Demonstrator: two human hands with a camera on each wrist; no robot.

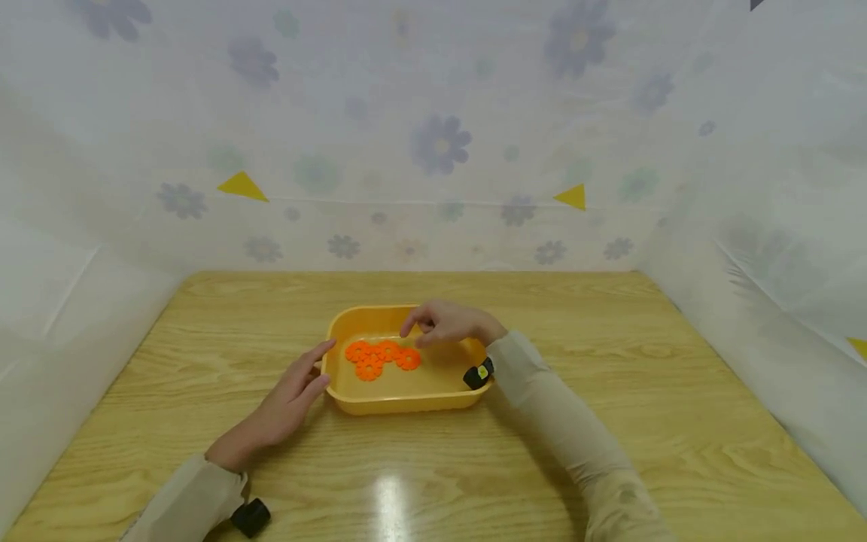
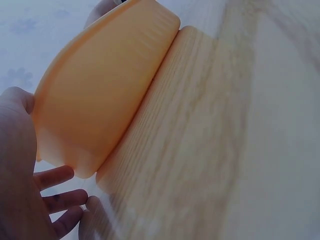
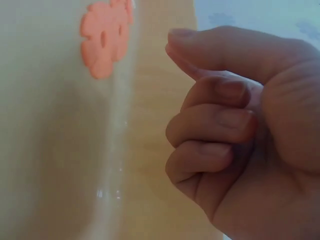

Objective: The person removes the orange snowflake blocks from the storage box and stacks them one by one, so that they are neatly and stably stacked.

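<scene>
A yellow plastic tray stands on the table with several orange flower-shaped notched discs in its left half. My left hand touches the tray's left end, its fingers fairly straight and spread; the left wrist view shows the thumb at the rim and fingers beside the outer wall. Over the tray's right rear part hovers my right hand, index finger pointing down toward the discs. In the right wrist view its other fingers are curled into the palm, and nothing shows between thumb and index.
The wooden table extends around the tray on all sides. White flower-patterned sheeting encloses its back and both sides. A black wrist camera on the right arm overlaps the tray's right end in the head view.
</scene>
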